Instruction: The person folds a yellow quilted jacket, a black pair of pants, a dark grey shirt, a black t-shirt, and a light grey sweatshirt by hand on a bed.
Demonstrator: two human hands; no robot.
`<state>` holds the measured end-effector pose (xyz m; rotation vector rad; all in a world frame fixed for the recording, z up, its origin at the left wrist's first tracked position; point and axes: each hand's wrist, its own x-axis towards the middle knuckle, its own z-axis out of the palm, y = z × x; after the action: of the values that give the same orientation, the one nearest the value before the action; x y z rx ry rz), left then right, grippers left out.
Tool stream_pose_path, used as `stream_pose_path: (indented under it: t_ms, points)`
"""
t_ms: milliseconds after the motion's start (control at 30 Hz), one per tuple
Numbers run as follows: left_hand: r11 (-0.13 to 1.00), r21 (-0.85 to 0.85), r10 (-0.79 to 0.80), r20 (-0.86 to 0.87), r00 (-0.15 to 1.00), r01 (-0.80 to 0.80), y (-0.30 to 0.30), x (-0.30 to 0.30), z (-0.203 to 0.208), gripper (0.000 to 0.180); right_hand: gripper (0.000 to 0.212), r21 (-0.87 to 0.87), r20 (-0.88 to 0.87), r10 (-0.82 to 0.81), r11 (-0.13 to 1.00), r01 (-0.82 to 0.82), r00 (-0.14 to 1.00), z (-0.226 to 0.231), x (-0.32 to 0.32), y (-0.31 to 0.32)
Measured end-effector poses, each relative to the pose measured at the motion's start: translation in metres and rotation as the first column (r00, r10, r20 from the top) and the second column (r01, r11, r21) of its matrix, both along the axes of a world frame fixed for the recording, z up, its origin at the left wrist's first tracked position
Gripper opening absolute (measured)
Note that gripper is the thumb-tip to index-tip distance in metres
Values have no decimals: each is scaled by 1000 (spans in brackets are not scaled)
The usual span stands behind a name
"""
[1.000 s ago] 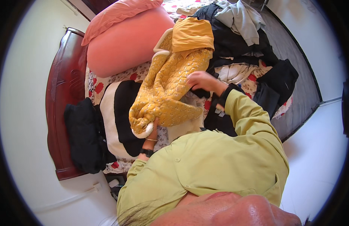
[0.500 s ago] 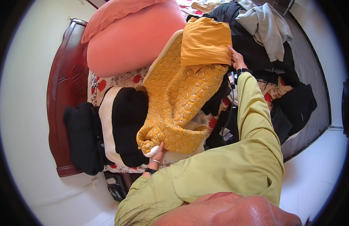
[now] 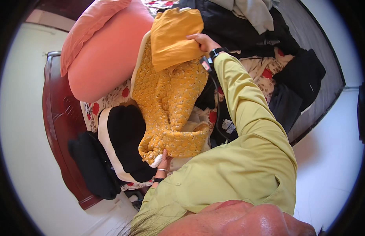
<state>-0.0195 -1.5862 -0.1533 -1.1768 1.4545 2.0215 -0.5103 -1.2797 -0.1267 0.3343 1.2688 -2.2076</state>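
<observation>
A yellow quilted garment (image 3: 158,90) with small flowers and a white fleecy lining lies lengthwise on the bed, its near part bunched and folded. Over its far end rests a plain yellow folded cloth (image 3: 175,37). My right hand (image 3: 203,41) grips this cloth at its right edge, one digit lying on top and the others mostly hidden. Close to my body, my left hand (image 3: 164,160) is closed on the quilted garment's near edge, thumb on top, beside a bit of white lining. The fingers under the fabric are out of sight.
Pink bedding (image 3: 111,51) is heaped at the far left. Left of the garment sits a black and cream folded textile (image 3: 127,137), with a black bundle (image 3: 94,165) by the dark red headboard (image 3: 64,118). Black clothes (image 3: 302,74) lie right; a grey garment (image 3: 251,13) lies far right. A cable (image 3: 218,106) hangs by my right forearm.
My view has turned, so the bed appears tilted. My right hand has shifted leftward in view with the plain yellow cloth, reaching farther over it. My left hand keeps its hold.
</observation>
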Motion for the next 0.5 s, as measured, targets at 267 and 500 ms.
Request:
stream_pose_path:
  t_ms: [267,500]
  points:
    - [999,-43,-29,41,999,31,0,-7,13,57,31,-189,-157,-112,979,81,981,47,40,-10]
    - [998,-46,-47,-11,999,47,1,-13,16,62,34,-462,-265,-199,885,57,943,112,74,42]
